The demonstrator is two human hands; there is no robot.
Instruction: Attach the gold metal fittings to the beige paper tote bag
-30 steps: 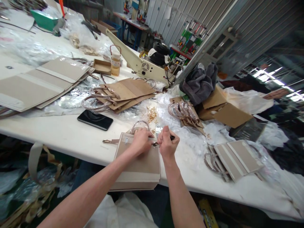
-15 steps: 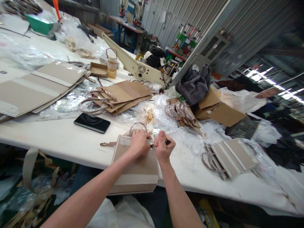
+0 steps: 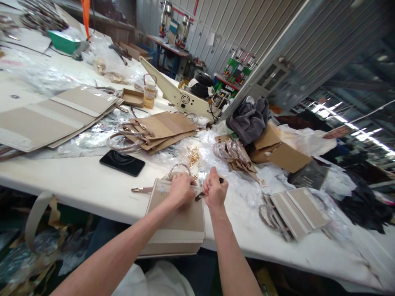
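A beige handbag body (image 3: 175, 224) lies partly over the table's front edge, towards my lap. My left hand (image 3: 182, 190) grips its far edge, fingers curled over and thumb side towards the middle. In my right hand (image 3: 215, 188), closed in a fist, is a dark-handled hand tool (image 3: 199, 197); its metal end meets the bag's edge beside my left fingers. Its exact kind is hidden by the fist. A plastic-wrapped handle loop (image 3: 180, 167) rises behind the bag, and a strap with a gold-coloured metal end (image 3: 137, 190) sticks out at its left.
Beyond the bag lies a pile of small gold-coloured fittings (image 3: 194, 156). A black phone (image 3: 122, 162) is to the left, near stacked brown bag pieces (image 3: 168, 127). More bag panels (image 3: 300, 211) lie right, with plastic sheeting around. A cream machine (image 3: 185, 98) stands behind.
The tool in my right hand has turned, so its metal end now points down towards the bag's edge. My left hand keeps its grip. The whole view has shifted slightly.
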